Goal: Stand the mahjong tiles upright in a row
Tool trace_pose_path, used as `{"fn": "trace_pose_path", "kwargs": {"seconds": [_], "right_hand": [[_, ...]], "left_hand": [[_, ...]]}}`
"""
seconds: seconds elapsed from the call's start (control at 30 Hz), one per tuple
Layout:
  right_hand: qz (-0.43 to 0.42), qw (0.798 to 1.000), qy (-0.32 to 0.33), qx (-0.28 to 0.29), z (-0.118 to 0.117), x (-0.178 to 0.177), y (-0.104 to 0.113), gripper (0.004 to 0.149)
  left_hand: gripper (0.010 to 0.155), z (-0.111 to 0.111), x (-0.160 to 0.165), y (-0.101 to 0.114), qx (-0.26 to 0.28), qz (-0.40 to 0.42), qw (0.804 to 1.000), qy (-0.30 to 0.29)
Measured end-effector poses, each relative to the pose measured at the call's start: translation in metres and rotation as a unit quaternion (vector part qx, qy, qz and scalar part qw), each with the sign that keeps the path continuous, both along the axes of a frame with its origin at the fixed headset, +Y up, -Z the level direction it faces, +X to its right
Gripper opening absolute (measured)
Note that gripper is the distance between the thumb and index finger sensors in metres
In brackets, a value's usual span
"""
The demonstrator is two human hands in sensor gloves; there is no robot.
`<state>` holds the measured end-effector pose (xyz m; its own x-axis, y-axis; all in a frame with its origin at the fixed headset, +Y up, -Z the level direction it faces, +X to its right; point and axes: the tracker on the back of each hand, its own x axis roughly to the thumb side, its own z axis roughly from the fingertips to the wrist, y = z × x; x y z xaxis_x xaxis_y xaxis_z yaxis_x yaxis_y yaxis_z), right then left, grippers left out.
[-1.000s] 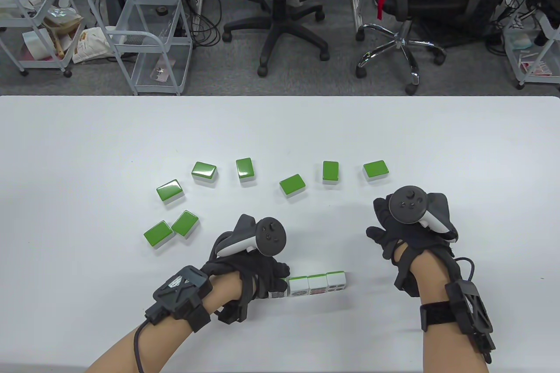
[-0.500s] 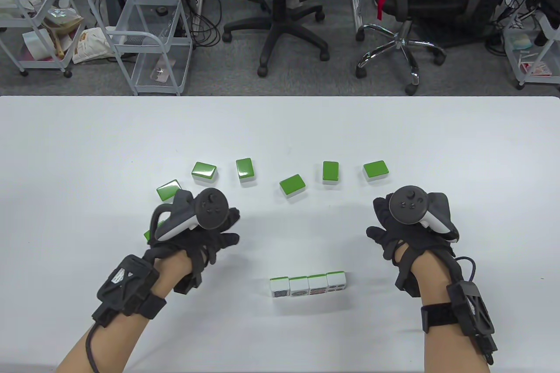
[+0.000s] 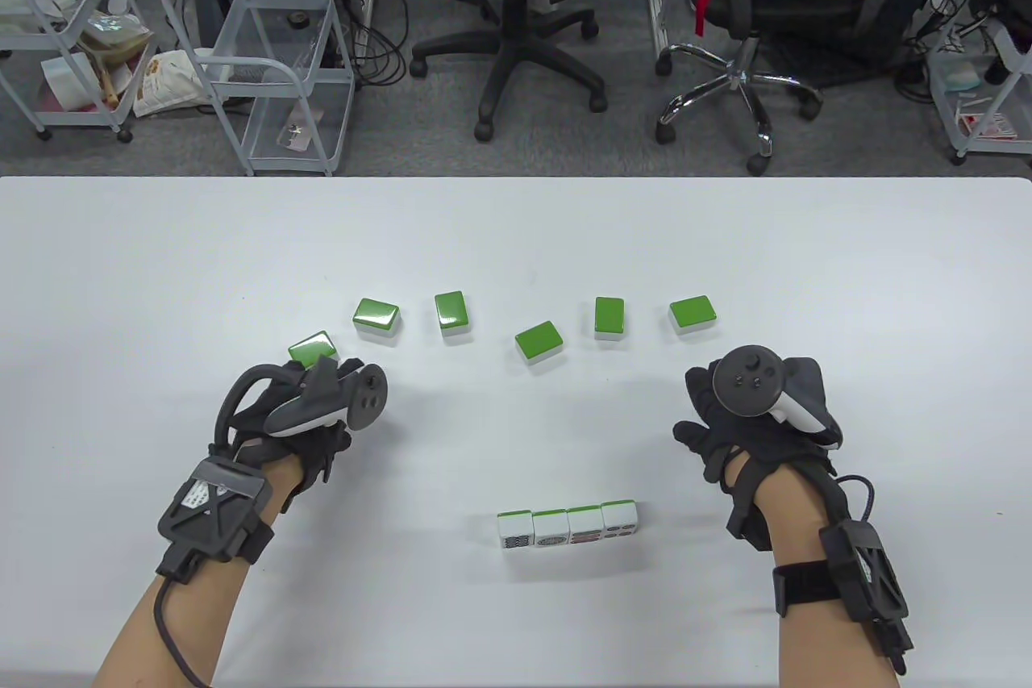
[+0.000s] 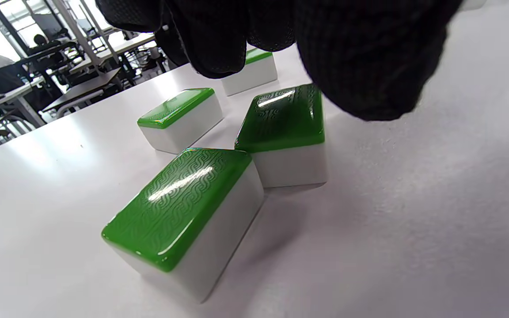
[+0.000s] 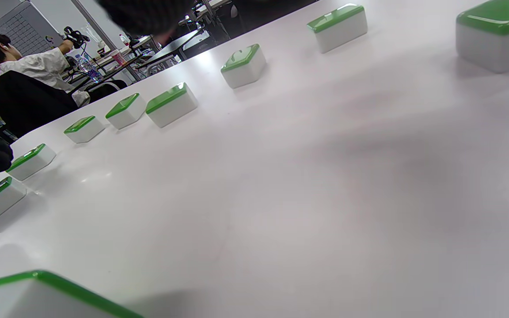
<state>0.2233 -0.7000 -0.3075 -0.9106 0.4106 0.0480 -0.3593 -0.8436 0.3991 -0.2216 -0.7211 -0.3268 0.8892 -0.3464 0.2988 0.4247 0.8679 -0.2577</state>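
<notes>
A row of several upright tiles (image 3: pixel 566 528) stands near the front middle of the white table (image 3: pixel 516 236), faces toward me. Several green-backed tiles lie flat in an arc behind it, from one at the left (image 3: pixel 313 349) to one at the right (image 3: pixel 692 313). My left hand (image 3: pixel 322 398) hovers over two flat tiles at the left and hides them in the table view. In the left wrist view its fingers (image 4: pixel 219 39) hang just above the farther tile (image 4: pixel 281 119), with the nearer tile (image 4: pixel 179 207) beside it. It holds nothing. My right hand (image 3: pixel 750 418) rests palm down, empty.
Office chairs (image 3: pixel 516 10) and wire carts (image 3: pixel 266 67) stand beyond the table's far edge. In the right wrist view the flat tiles (image 5: pixel 170 104) run in a line across the table, and one tile (image 5: pixel 497 33) is close at the upper right.
My left hand let go of the row's left end tile, then moved left and away to above the two flat tiles at the left. The right hand barely moved.
</notes>
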Motion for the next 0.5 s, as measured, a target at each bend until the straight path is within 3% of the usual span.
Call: {"fn": "trace_pose_path", "kwargs": {"seconds": [0.3,0.5], "right_hand": [[0.004,1.0,0.0,-0.002,-0.001,0.0,0.0,0.078],[0.003,1.0,0.0,0.0,-0.001,0.0,0.0,0.078]], "left_hand": [[0.084,-0.013,0.016,-0.018,-0.027,-0.111,0.993,-0.019],[0.084,-0.015,0.025,-0.025,-0.024,-0.126,0.991,-0.03]]}}
